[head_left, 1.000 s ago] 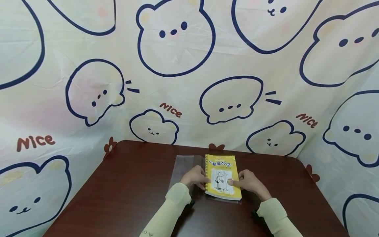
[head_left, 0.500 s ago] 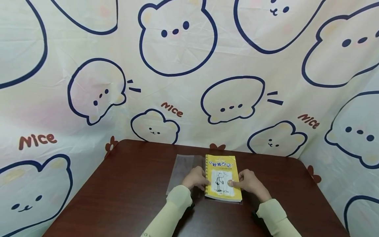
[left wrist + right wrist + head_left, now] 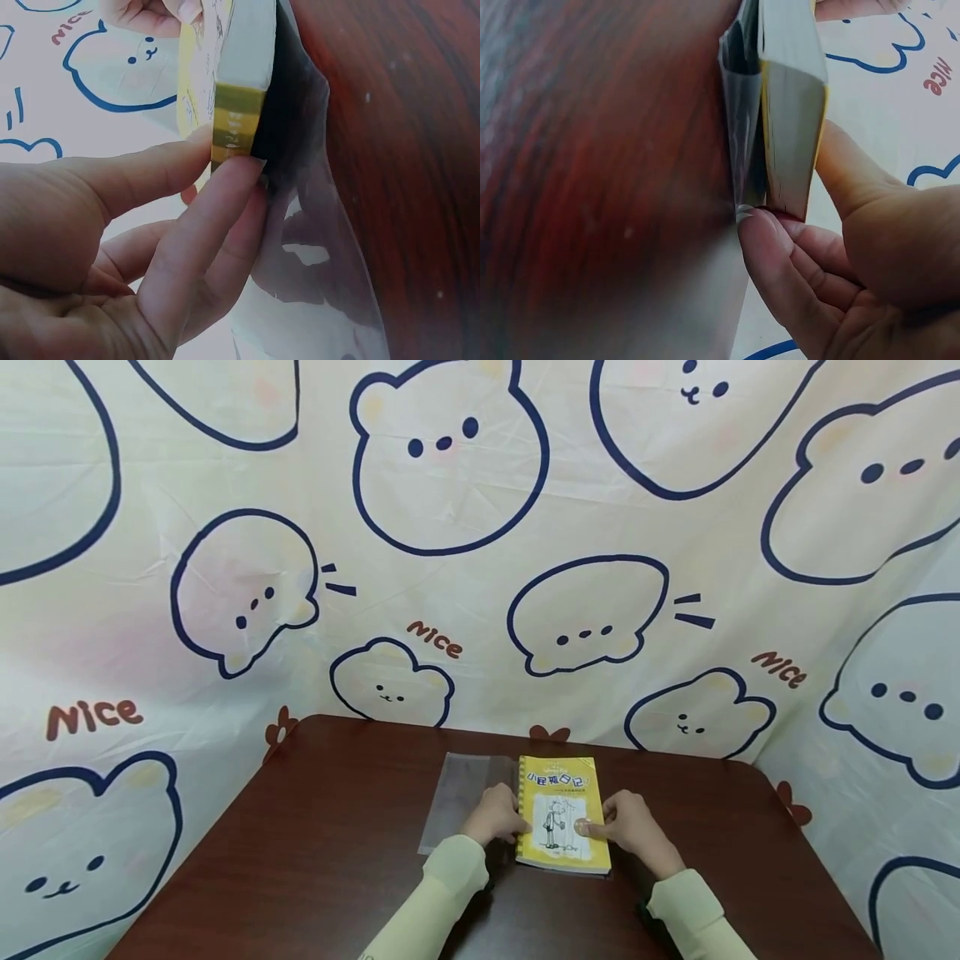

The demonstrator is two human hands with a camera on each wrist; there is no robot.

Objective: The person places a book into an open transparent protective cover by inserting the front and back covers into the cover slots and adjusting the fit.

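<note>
One yellow book [image 3: 562, 814], long axis pointing forward, is pinched by left hand [image 3: 495, 814] at spine [image 3: 240, 124] and by right hand [image 3: 635, 828] at fore-edge [image 3: 791, 142], over a clear cover [image 3: 459, 797] on the worktop [image 3: 300, 868].

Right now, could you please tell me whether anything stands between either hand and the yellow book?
Nothing visible separates the left hand from the yellow book; its fingers touch the spine. The right hand has its thumb directly on the book; underneath, the clear plastic cover meets one fingertip, perhaps coming between.
</note>
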